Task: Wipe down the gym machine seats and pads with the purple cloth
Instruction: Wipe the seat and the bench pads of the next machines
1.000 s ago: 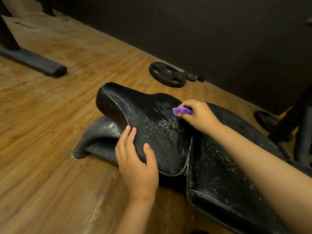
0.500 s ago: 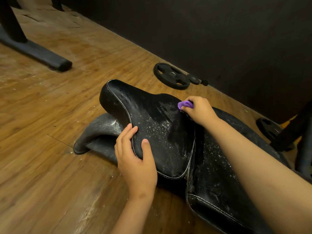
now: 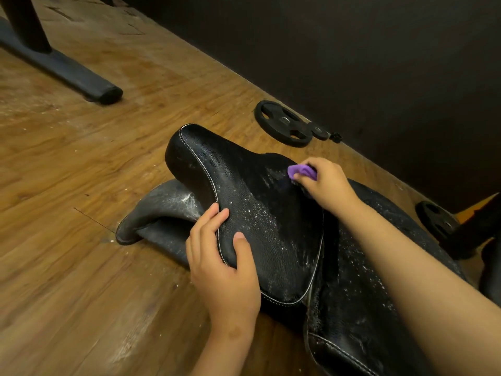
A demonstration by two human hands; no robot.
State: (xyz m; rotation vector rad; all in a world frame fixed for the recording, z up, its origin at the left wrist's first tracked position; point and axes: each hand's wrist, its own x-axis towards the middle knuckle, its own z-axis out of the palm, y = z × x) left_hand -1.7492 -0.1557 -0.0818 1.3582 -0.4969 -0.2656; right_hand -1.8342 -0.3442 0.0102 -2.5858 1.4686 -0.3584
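A black padded seat with white stitching fills the middle of the view, speckled with white dust. My left hand grips its near left edge, thumb on top and fingers curled round the rim. My right hand holds a bunched purple cloth and presses it on the seat's far right part. To the right, a larger black pad adjoins the seat under my right forearm. It is dusty too.
A curved dark part lies under the seat on the wooden floor. Weight plates lie by the dark wall, another plate at right. A black machine foot crosses the upper left.
My right hand with the cloth has slid away from me along the seat's right part. My left hand keeps its grip on the near edge. The view has shifted slightly.
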